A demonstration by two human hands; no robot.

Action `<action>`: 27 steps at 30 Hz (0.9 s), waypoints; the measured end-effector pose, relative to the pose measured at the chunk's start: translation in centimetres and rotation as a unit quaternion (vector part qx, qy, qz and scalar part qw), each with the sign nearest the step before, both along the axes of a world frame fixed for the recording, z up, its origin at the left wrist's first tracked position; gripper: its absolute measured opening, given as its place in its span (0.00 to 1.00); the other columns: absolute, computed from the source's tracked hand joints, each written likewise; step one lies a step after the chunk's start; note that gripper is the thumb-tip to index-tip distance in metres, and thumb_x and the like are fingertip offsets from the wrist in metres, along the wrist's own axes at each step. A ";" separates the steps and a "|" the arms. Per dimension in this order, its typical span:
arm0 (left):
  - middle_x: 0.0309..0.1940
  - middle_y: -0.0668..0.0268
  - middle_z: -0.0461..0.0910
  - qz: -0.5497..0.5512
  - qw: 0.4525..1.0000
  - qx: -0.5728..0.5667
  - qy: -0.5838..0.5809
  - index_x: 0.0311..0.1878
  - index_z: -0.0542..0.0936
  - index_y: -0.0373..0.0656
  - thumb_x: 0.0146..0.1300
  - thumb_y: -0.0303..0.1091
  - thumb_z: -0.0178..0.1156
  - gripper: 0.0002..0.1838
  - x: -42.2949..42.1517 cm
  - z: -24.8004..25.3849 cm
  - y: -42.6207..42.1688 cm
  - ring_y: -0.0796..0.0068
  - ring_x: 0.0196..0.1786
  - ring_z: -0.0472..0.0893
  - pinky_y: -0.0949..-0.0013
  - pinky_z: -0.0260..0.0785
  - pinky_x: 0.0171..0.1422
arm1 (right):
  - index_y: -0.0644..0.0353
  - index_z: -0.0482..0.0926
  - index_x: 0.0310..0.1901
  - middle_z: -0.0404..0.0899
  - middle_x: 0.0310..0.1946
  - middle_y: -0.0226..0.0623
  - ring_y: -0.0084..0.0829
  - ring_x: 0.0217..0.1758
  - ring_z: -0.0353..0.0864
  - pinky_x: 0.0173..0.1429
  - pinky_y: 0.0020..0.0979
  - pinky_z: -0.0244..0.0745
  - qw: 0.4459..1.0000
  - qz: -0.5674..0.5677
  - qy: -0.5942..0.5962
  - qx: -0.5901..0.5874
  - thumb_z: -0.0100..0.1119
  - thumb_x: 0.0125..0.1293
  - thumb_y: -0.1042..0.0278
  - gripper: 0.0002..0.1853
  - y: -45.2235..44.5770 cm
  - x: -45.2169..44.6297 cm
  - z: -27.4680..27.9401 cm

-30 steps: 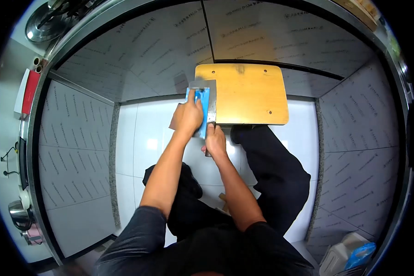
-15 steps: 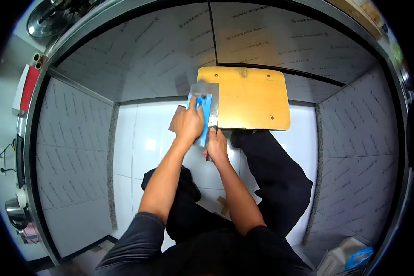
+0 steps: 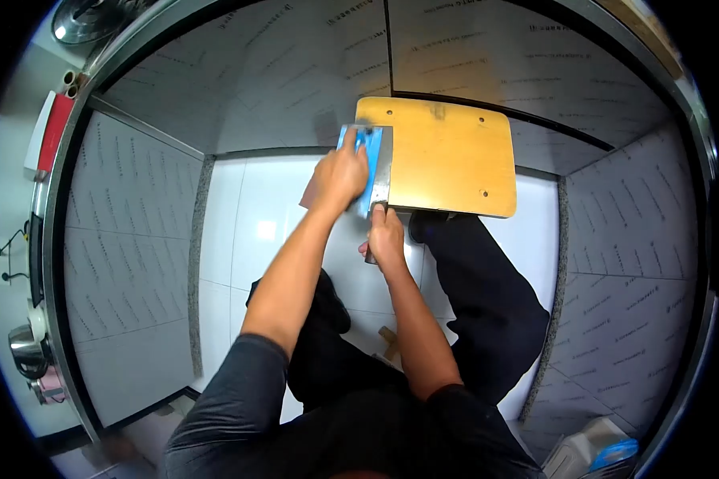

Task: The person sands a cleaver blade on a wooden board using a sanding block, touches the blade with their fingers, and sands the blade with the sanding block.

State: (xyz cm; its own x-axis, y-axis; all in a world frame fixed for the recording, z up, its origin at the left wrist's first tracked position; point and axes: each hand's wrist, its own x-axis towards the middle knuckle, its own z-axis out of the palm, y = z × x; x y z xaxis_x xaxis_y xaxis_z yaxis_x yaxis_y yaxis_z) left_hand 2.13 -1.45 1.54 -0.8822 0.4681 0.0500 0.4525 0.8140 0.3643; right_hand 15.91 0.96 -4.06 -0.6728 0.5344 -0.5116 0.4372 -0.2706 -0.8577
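Observation:
My right hand is closed round the dark handle of a broad-bladed knife, much like a cleaver. Its grey blade points away from me, along the left edge of a yellow wooden board. Closed over a flat blue block, my left hand presses it against the blade, with the forefinger stretched along its top. The block covers much of the blade's left part. A brownish flat piece shows to the left of my left hand; the rest of it is hidden.
The board has several dark holes and stands above a white tiled floor. Grey marked panels enclose the space. My legs lie either side, and a small brown wooden piece is between them. A pot stands far left.
My left hand has slid the blue block away from me along the blade, up to its far end. The right hand keeps its hold on the handle. The whole view has shifted slightly.

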 end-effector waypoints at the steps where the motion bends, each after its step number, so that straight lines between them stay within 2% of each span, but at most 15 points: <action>1: 0.36 0.41 0.85 0.002 1.000 0.003 0.006 0.68 0.71 0.48 0.72 0.47 0.48 0.25 -1.8 0.0 1.1 0.38 0.39 0.85 0.41 0.75 0.47 | 0.73 0.71 0.48 0.78 0.29 0.55 0.42 0.17 0.82 0.22 0.41 0.76 1.000 0.003 -0.006 0.000 0.37 0.79 0.49 0.27 0.2 -0.3 0.1; 3: 0.37 0.41 0.85 -0.005 1.000 0.015 0.017 0.68 0.71 0.48 0.72 0.46 0.49 0.24 -3.5 -0.8 2.4 0.38 0.40 0.85 0.41 0.75 0.47 | 0.73 0.71 0.49 0.78 0.29 0.54 0.42 0.17 0.82 0.22 0.41 0.76 1.000 0.003 -0.014 -0.003 0.37 0.79 0.49 0.27 0.0 -0.1 0.3; 6: 0.39 0.41 0.85 0.019 0.999 -0.017 -0.044 0.69 0.70 0.48 0.72 0.46 0.49 0.25 0.9 0.9 -0.2 0.39 0.41 0.85 0.42 0.75 0.47 | 0.72 0.71 0.49 0.78 0.30 0.52 0.42 0.16 0.82 0.21 0.40 0.76 1.000 -0.005 0.001 -0.002 0.37 0.79 0.49 0.27 0.2 -0.2 0.1; 9: 0.39 0.40 0.85 0.027 0.998 0.028 -0.043 0.70 0.70 0.47 0.73 0.46 0.48 0.26 3.7 -0.1 -2.9 0.38 0.41 0.85 0.42 0.75 0.47 | 0.72 0.71 0.48 0.77 0.30 0.52 0.42 0.16 0.82 0.22 0.40 0.76 1.000 0.000 0.008 0.002 0.37 0.79 0.49 0.26 0.2 -0.2 -0.1; 12: 0.39 0.40 0.85 0.020 0.997 -0.009 -0.069 0.69 0.71 0.46 0.73 0.46 0.48 0.26 1.1 1.8 -0.5 0.37 0.42 0.84 0.42 0.75 0.48 | 0.72 0.71 0.46 0.77 0.29 0.52 0.42 0.16 0.82 0.21 0.40 0.76 1.000 -0.004 0.020 0.022 0.38 0.78 0.49 0.26 0.0 0.0 -0.9; 13: 0.38 0.41 0.85 0.001 1.000 0.011 -0.011 0.69 0.70 0.47 0.73 0.47 0.48 0.26 -1.3 0.2 0.5 0.37 0.43 0.84 0.42 0.74 0.49 | 0.71 0.71 0.46 0.77 0.29 0.52 0.42 0.16 0.81 0.20 0.40 0.75 1.000 -0.007 -0.001 -0.017 0.38 0.79 0.49 0.26 0.2 0.0 0.3; 16: 0.38 0.41 0.85 0.019 1.000 0.017 -0.014 0.69 0.70 0.47 0.73 0.47 0.47 0.26 -2.7 0.7 1.7 0.36 0.43 0.84 0.42 0.74 0.50 | 0.71 0.70 0.45 0.77 0.27 0.51 0.42 0.16 0.81 0.20 0.40 0.75 1.000 -0.011 0.005 -0.017 0.38 0.79 0.49 0.26 0.1 -0.2 0.7; 18: 0.38 0.41 0.85 0.037 0.998 -0.020 -0.044 0.69 0.70 0.47 0.73 0.46 0.48 0.25 0.0 1.0 0.5 0.38 0.42 0.84 0.42 0.75 0.49 | 0.71 0.70 0.45 0.77 0.26 0.51 0.42 0.16 0.81 0.20 0.40 0.75 1.000 -0.014 0.005 -0.019 0.38 0.79 0.49 0.26 0.2 -0.3 0.7; 20: 0.37 0.42 0.85 0.032 0.999 0.013 -0.040 0.70 0.70 0.49 0.72 0.46 0.49 0.26 3.4 0.7 -2.1 0.38 0.42 0.85 0.41 0.75 0.48 | 0.71 0.70 0.45 0.77 0.27 0.52 0.41 0.16 0.81 0.20 0.41 0.75 1.000 -0.004 0.007 0.006 0.38 0.79 0.49 0.26 0.1 -0.4 0.1; 21: 0.37 0.42 0.85 0.031 0.999 0.013 -0.041 0.70 0.70 0.49 0.72 0.46 0.49 0.26 3.2 0.5 -2.4 0.38 0.42 0.85 0.41 0.75 0.48 | 0.69 0.70 0.40 0.73 0.23 0.45 0.39 0.14 0.79 0.17 0.38 0.75 0.999 -0.017 0.030 0.014 0.39 0.79 0.50 0.24 0.0 -0.5 -0.1; 22: 0.38 0.42 0.85 0.024 0.999 0.012 -0.038 0.70 0.70 0.50 0.72 0.46 0.49 0.26 2.9 0.2 -2.6 0.39 0.42 0.85 0.42 0.75 0.47 | 0.69 0.70 0.40 0.73 0.23 0.45 0.39 0.14 0.79 0.17 0.38 0.75 0.999 -0.019 0.029 0.016 0.39 0.79 0.50 0.24 0.2 -0.8 -0.3; 24: 0.38 0.43 0.85 0.027 0.999 0.011 -0.046 0.71 0.69 0.50 0.72 0.46 0.49 0.26 2.0 -0.4 -2.0 0.39 0.42 0.85 0.42 0.75 0.47 | 0.72 0.71 0.45 0.77 0.28 0.53 0.42 0.16 0.81 0.20 0.41 0.76 1.000 -0.007 0.013 -0.001 0.37 0.79 0.49 0.27 0.0 -0.2 -0.3; 27: 0.37 0.44 0.86 -0.002 1.000 0.005 0.010 0.71 0.70 0.50 0.72 0.47 0.49 0.26 -3.7 -0.3 1.3 0.39 0.41 0.85 0.42 0.75 0.47 | 0.73 0.71 0.46 0.77 0.29 0.54 0.42 0.16 0.82 0.20 0.40 0.75 1.000 -0.003 0.011 0.013 0.37 0.79 0.48 0.28 0.2 -0.5 -0.1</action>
